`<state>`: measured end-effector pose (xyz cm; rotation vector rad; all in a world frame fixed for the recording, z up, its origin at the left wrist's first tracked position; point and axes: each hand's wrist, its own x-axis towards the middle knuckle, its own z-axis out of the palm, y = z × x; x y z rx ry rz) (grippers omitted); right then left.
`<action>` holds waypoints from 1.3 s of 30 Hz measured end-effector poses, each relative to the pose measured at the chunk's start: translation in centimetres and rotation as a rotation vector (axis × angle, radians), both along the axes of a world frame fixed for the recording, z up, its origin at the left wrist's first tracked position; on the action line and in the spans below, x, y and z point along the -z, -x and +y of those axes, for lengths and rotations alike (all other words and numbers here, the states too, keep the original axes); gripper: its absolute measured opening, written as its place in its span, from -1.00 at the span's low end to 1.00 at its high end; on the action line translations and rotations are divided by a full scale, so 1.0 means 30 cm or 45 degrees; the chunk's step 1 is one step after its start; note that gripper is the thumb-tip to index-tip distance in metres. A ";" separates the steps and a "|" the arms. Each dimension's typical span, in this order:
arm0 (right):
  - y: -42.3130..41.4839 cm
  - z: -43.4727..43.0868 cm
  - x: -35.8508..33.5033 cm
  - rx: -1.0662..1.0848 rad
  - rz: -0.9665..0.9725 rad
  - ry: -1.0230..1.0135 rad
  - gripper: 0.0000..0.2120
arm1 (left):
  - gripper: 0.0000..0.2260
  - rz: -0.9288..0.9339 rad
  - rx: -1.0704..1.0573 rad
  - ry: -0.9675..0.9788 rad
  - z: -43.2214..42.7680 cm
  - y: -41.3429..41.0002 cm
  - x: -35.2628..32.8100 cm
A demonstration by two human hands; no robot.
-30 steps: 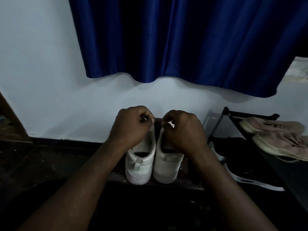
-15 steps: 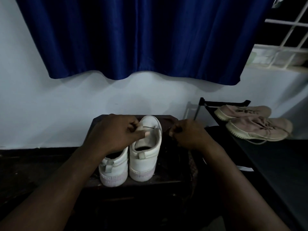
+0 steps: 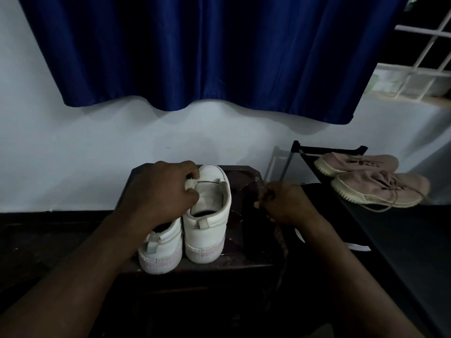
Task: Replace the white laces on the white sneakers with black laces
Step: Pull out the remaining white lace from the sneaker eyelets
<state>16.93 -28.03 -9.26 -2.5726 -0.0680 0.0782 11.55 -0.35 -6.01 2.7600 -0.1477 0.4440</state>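
Two white sneakers stand side by side on a dark stool (image 3: 244,256), heels toward me. My left hand (image 3: 158,196) reaches over the left sneaker (image 3: 163,250) and pinches the tongue edge of the right sneaker (image 3: 207,230). A thin dark lace (image 3: 210,181) runs straight across that shoe's opening toward my right hand (image 3: 285,203). That hand is off to the right of the shoe, fingers curled and pinching the lace. In the dim light I cannot see where the lace ends. The fronts of both sneakers are hidden.
A black shoe rack (image 3: 402,240) stands at the right with a pair of beige sneakers (image 3: 366,189) on top and a dark shoe (image 3: 353,246) lower down. A blue curtain (image 3: 195,57) hangs on the white wall behind. A window grille (image 3: 427,57) is at the upper right.
A second ago both hands were close together at the sneaker tops. My right hand has since moved away to the right, drawing the lace out. My left hand stays on the shoe.
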 end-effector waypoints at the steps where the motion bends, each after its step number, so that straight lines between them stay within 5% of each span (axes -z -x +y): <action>1: 0.000 0.006 0.001 -0.001 -0.013 -0.032 -0.83 | -0.62 0.012 0.006 0.005 0.004 -0.004 0.001; 7: 0.026 0.015 -0.047 -0.008 -0.098 0.175 -0.71 | -0.60 0.047 0.059 0.062 0.017 -0.020 -0.005; 12: 0.063 0.030 -0.065 -0.111 0.209 0.293 -0.65 | -0.60 0.034 0.074 0.018 0.006 -0.016 0.002; 15: 0.052 0.060 -0.025 -0.097 0.170 0.277 -0.45 | -0.58 0.005 0.067 0.012 0.010 -0.017 0.013; 30: -0.015 0.002 -0.029 0.069 -0.167 0.062 -0.80 | -0.59 -0.092 0.103 -0.032 0.020 -0.032 0.037; 35: 0.024 -0.013 -0.089 0.091 0.086 -0.151 -0.78 | -0.61 -0.068 0.102 -0.038 0.012 -0.025 0.029; 39: 0.058 0.059 -0.068 -0.083 0.233 0.034 -0.73 | -0.63 -0.053 0.088 -0.020 0.011 -0.022 0.025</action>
